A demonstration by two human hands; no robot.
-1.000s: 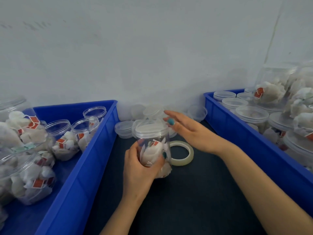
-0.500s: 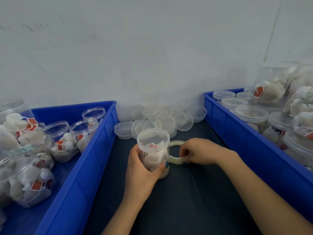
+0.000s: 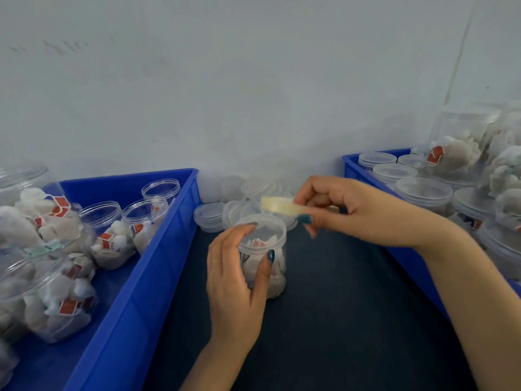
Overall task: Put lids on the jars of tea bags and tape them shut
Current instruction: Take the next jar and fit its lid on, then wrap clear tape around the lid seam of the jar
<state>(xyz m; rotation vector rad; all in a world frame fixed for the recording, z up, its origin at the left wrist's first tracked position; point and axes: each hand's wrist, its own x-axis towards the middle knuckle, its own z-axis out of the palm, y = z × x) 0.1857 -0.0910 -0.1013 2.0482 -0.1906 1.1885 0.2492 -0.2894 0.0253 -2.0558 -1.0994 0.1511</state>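
Dead centre: lidded jar (image 3: 265, 249) gripped, tape roll (image 3: 279, 206) raised.
Left hand (image 3: 236, 283) curls fingers and thumb round the jar of tea bags on the dark mat (image 3: 338, 306); right hand (image 3: 352, 210), just above to the right, pinches the tape roll between thumb and curled fingers, over the lid (image 3: 262, 224).

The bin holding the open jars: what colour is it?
The bin is blue, clearest in the head view.

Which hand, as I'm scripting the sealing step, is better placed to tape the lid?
Right. The right hand pinches the tape roll close to the lidded jar, which the left hand grips.
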